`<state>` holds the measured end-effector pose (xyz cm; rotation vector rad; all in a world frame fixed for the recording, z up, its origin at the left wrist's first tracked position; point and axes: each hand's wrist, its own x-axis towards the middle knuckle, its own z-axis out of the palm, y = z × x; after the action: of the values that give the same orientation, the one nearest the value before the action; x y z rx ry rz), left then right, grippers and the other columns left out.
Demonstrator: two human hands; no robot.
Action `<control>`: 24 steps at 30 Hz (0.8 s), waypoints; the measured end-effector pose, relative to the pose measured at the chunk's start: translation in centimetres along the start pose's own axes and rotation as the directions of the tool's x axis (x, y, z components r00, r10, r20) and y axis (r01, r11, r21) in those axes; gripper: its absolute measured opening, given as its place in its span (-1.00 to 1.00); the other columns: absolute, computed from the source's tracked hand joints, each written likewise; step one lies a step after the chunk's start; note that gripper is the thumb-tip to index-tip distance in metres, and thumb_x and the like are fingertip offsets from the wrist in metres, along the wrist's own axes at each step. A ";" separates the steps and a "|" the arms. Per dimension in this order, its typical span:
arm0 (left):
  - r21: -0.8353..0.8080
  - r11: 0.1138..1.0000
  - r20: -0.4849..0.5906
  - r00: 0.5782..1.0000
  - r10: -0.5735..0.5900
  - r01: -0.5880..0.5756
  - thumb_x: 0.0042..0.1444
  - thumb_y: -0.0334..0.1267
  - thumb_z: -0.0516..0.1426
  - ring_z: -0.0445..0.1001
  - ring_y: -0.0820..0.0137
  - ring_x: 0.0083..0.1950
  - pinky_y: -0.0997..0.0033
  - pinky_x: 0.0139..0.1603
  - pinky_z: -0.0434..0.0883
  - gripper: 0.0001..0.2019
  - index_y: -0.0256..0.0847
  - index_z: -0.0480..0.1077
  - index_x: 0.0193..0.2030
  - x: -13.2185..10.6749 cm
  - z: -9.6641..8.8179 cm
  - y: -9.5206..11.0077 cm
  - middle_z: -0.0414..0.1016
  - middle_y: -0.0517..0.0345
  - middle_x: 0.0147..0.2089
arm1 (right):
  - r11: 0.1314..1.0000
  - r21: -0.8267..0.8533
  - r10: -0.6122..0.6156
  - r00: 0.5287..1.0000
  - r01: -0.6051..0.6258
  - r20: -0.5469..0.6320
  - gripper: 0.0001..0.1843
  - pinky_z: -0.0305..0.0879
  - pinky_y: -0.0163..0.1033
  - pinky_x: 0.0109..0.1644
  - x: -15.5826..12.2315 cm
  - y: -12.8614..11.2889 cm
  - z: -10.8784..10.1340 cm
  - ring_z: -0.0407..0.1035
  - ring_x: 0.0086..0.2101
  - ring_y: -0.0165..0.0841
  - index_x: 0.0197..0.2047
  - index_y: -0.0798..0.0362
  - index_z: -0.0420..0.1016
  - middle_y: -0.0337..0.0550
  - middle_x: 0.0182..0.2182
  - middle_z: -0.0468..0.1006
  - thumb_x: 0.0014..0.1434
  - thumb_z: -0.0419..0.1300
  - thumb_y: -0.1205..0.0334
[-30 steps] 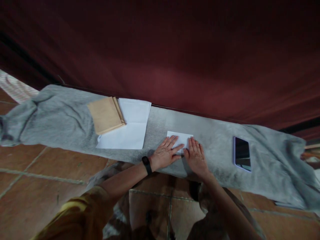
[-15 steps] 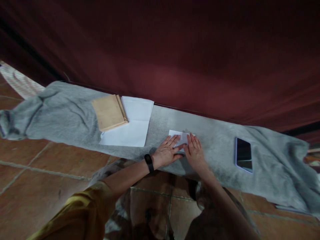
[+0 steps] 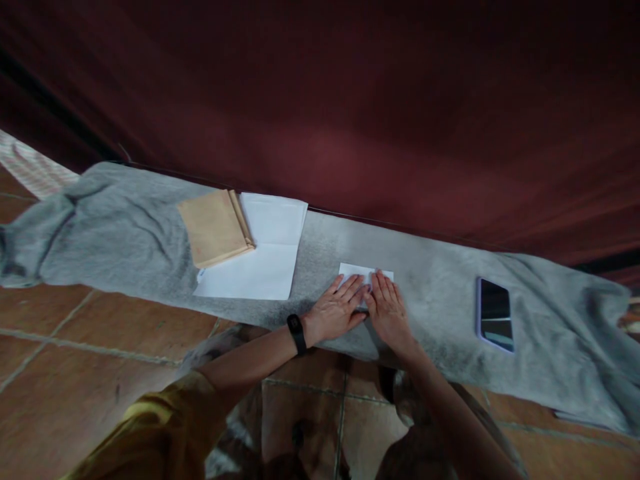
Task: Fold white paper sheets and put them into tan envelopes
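Note:
A small white piece of paper (image 3: 353, 269), which looks folded, lies flat on the grey cloth (image 3: 425, 267) in front of me. On its left part my left hand (image 3: 336, 309) rests palm down, fingers stretched out; a black band circles that wrist. My right hand (image 3: 389, 312) lies flat on the paper's right part with its fingers extended. The fingertips of both hands come close together near the paper's middle. Much of the sheet is hidden under them.
To the left, brown paper envelopes (image 3: 213, 227) lie partly over larger white sheets (image 3: 265, 267). A phone (image 3: 495, 315) with a purple edge rests on the cloth at the right. Dark red fabric (image 3: 325, 133) rises behind, and tiled floor (image 3: 125, 333) shows in front.
My right hand has shifted slightly to the right over the paper, and my left hand has moved a little. Both still lie flat on it. The view has shifted slightly.

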<state>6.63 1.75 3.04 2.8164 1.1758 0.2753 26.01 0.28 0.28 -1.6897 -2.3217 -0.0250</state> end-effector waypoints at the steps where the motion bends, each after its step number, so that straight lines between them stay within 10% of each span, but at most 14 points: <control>1: -0.008 1.000 -0.011 1.000 -0.015 0.014 0.47 -0.01 -0.12 -0.06 0.21 0.60 0.05 0.59 -0.12 -0.39 -0.36 0.09 0.50 0.0 0.0 -0.1 0.04 -0.14 0.57 | 1.000 -0.009 0.008 1.000 -0.008 -0.007 -0.40 -0.01 0.13 0.47 0.0 0.0 0.0 -0.06 0.46 -0.13 0.51 0.23 0.05 0.18 0.48 0.09 0.52 -0.17 0.16; 11: 0.006 0.976 -0.084 0.972 -0.218 0.220 0.45 0.10 -0.12 0.00 0.13 0.58 0.02 0.56 0.03 -0.31 -0.44 0.11 0.48 1.2 0.5 -1.7 0.08 -0.24 0.54 | 0.994 -0.013 0.110 0.992 -0.111 -0.066 -0.36 -0.03 0.10 0.47 0.2 -0.7 0.1 0.04 0.43 -0.07 0.51 0.24 0.08 0.20 0.46 0.13 0.50 -0.09 0.07; 24: 0.026 0.978 -0.083 0.975 -0.205 0.208 0.38 0.17 0.00 0.05 0.07 0.57 -0.04 0.55 0.05 -0.27 -0.27 0.12 0.51 1.2 0.4 -2.1 0.04 -0.22 0.56 | 0.992 -0.037 0.117 0.986 -0.122 -0.115 -0.26 0.04 0.13 0.45 -0.8 1.0 -0.1 0.09 0.40 -0.03 0.50 0.32 0.05 0.26 0.42 0.21 0.50 -0.10 -0.08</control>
<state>6.08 4.12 2.53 2.7044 1.4909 0.3574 27.20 -0.22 0.06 -1.7976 -2.1503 -0.1449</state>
